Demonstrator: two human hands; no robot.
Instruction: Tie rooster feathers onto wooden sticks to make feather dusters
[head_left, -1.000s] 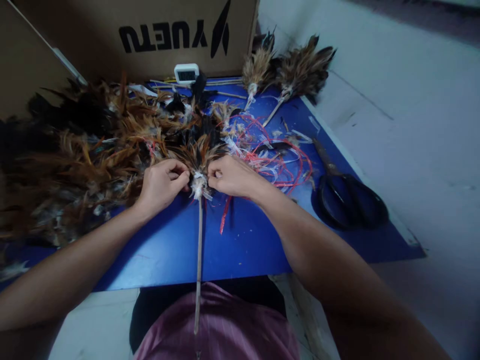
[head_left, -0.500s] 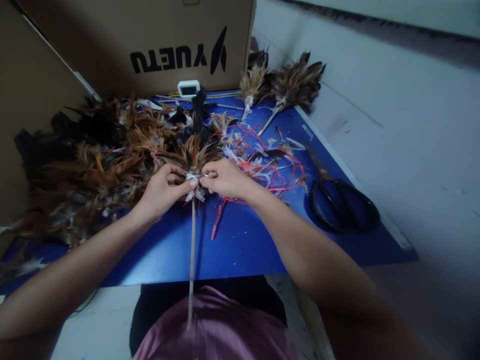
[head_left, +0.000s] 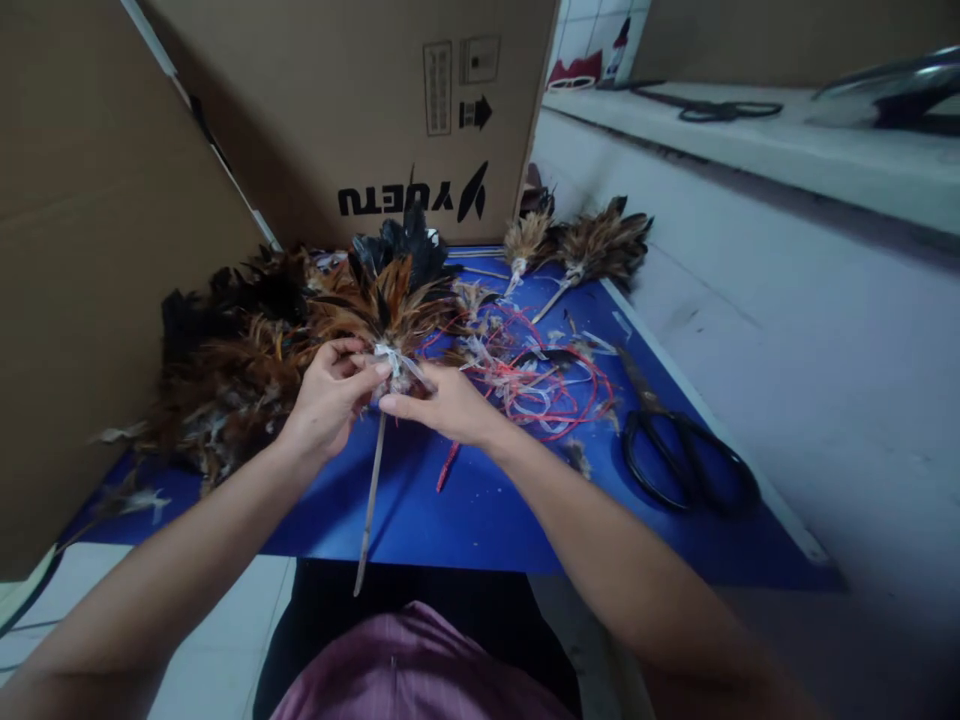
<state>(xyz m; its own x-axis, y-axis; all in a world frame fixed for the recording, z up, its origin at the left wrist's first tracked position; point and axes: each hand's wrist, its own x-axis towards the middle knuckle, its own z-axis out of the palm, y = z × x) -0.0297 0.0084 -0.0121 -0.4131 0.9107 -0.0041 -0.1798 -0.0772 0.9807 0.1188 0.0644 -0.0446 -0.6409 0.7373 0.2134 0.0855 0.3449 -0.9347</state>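
Observation:
A feather duster (head_left: 397,305) with brown and black feathers stands between my hands over the blue table. Its thin wooden stick (head_left: 369,510) slants down toward my lap. My left hand (head_left: 324,395) pinches the bound base of the feathers, thumb on the white binding. From the other side, my right hand (head_left: 456,405) closes on the same base, thumb just above the stick. A white plastic strip (head_left: 407,363) runs from the binding toward my right fingers; whether they grip its end is hard to see.
Loose feathers (head_left: 232,385) are heaped at left. Tangled red and white string (head_left: 551,390) lies right of my hands, then black-handled scissors (head_left: 682,450). Two feather dusters (head_left: 600,245) lie at the back right. A cardboard box (head_left: 300,110) and a wall (head_left: 787,290) bound the table.
My view has tilted up. The duster is turned, its stick's lower end now further left. My right hand has gone from pinching the strip to holding the feather base from the right.

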